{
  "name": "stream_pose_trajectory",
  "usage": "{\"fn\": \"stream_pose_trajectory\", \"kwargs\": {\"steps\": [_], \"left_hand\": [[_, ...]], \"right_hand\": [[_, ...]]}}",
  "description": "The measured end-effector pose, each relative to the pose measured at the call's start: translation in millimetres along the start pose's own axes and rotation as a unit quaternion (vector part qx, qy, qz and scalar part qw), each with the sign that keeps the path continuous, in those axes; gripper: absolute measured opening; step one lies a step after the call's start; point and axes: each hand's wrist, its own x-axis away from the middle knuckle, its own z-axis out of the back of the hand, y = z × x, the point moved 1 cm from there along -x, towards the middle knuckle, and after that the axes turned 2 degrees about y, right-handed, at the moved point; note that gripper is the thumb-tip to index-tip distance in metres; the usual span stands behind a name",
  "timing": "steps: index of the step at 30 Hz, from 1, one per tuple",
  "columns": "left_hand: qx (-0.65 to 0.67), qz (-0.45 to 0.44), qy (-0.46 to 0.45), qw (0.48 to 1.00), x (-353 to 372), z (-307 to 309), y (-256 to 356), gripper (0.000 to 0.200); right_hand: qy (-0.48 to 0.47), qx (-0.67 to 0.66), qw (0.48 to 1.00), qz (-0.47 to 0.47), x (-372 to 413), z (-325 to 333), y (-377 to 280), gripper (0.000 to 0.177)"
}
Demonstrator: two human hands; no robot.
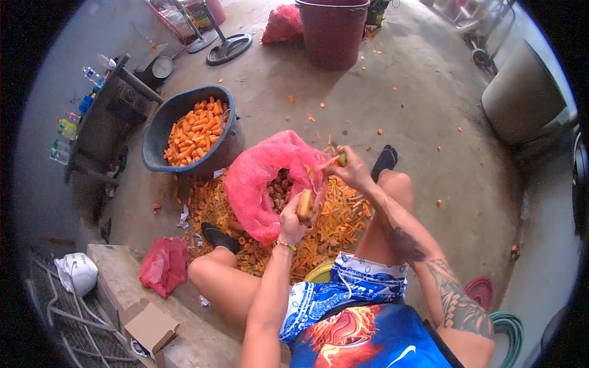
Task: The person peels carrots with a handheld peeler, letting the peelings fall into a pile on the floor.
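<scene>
In my left hand is a chunky, partly peeled root vegetable, pale yellow-orange on its bared side. My fingers wrap round it, over the near edge of an open pink mesh sack. Brownish roots show inside the sack. My right hand grips a small green-handled tool at the sack's right side; its reddish-orange end points left, too blurred to name exactly. Orange and yellow peelings lie around and under the sack, between my legs.
A dark tub full of peeled carrots stands at the left. Further back is a maroon bucket beside a red mesh sack. Left of me are a wooden bench, a red bag and a cardboard box.
</scene>
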Motion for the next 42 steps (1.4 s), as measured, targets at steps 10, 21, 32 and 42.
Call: {"fn": "stream_pose_trajectory", "kwargs": {"steps": [10, 21, 32, 42], "left_hand": [[-0.017, -0.04, 0.019, 0.999, 2.6, -12.7, 3.2, 0.041], [-0.048, -0.05, 0.003, 0.998, 4.9, -22.9, 8.0, 0.044], [0.004, -0.033, -0.044, 0.998, 3.9, -7.5, 6.0, 0.045], [0.009, -0.036, -0.084, 0.996, -3.8, -1.4, 4.5, 0.045]], "right_hand": [[-0.073, 0.04, 0.992, 0.095, 18.7, -9.4, -29.2, 0.045], [-0.063, 0.056, 0.994, 0.07, 21.7, -10.7, -17.3, 0.037], [0.045, 0.051, 0.989, -0.131, -2.2, 10.3, -26.7, 0.039], [-0.073, 0.054, 0.993, 0.077, 25.3, -8.9, -33.5, 0.046]]}}
